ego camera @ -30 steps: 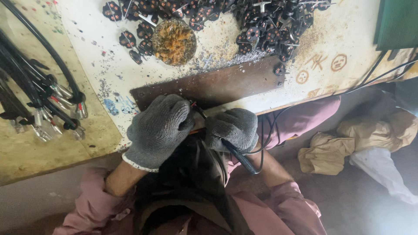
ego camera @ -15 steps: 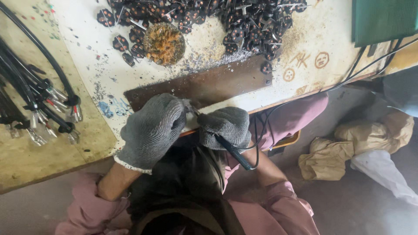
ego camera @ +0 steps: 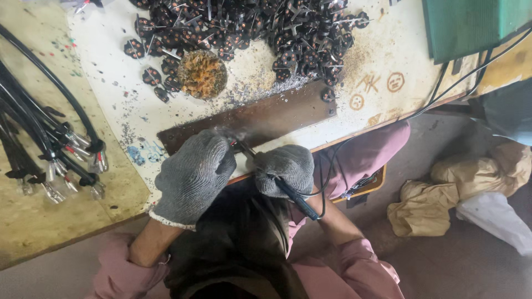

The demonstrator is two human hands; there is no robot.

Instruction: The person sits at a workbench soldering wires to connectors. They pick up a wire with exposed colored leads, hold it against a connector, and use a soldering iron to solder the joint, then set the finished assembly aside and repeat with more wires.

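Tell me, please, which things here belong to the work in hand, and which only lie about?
In use: left hand; right hand holding soldering iron; brown plate.
Lying about: pile of dark parts; cable bundle; crumpled cloths; green box.

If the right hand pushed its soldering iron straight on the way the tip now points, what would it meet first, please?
Probably the gloved left hand, since the soldering iron in the right hand points up-left at its fingers; depth is unclear, and beyond lies the brown board.
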